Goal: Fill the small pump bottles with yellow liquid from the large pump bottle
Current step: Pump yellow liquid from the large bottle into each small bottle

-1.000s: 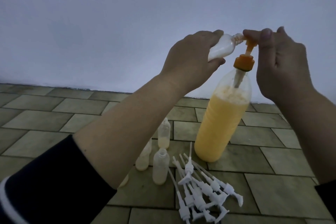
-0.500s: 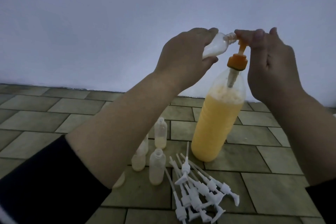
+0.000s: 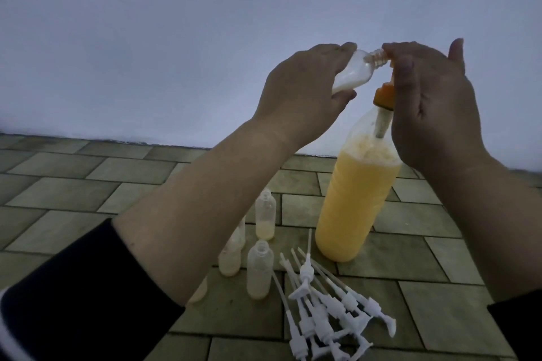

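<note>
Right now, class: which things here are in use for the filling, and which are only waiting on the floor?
In use:
left hand holding the tilted small bottle
right hand on the pump of the large yellow bottle

Waiting:
small open bottles standing on the tiled floor
pile of white pump tops
</note>
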Motion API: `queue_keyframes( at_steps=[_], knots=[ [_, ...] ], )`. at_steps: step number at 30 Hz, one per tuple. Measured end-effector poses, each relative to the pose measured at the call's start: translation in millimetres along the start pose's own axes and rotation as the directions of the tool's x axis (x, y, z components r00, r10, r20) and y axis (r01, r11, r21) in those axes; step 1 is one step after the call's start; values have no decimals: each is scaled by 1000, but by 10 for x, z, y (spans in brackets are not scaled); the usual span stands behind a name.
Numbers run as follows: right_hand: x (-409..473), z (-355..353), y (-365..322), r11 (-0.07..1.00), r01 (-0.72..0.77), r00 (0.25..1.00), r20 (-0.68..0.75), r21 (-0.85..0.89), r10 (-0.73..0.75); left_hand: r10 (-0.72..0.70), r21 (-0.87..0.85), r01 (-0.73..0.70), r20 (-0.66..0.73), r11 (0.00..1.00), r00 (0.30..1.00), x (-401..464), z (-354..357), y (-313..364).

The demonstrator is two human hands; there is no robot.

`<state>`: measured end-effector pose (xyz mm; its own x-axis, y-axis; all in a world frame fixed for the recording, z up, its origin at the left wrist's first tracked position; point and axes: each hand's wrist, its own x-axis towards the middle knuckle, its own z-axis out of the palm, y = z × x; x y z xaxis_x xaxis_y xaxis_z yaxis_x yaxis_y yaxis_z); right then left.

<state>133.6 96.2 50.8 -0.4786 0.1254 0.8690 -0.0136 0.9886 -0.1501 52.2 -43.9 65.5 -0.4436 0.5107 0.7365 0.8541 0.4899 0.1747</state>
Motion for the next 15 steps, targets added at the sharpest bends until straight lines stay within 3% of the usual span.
queue_keyframes(
  at_steps=[5, 9, 15],
  knots=[
    [-92, 92, -2, 999, -34, 999, -12, 8, 34, 6, 7, -6, 22, 1000, 1000, -79, 65, -24],
    [-36, -8, -15, 999, 31, 999, 37, -37, -30, 13, 18, -14, 21, 1000, 1000, -54, 15, -11],
    [-23, -26, -29, 1000, -13, 999, -35, -19, 12, 25, 15, -25, 1, 1000, 1000, -19, -4, 14]
  ],
)
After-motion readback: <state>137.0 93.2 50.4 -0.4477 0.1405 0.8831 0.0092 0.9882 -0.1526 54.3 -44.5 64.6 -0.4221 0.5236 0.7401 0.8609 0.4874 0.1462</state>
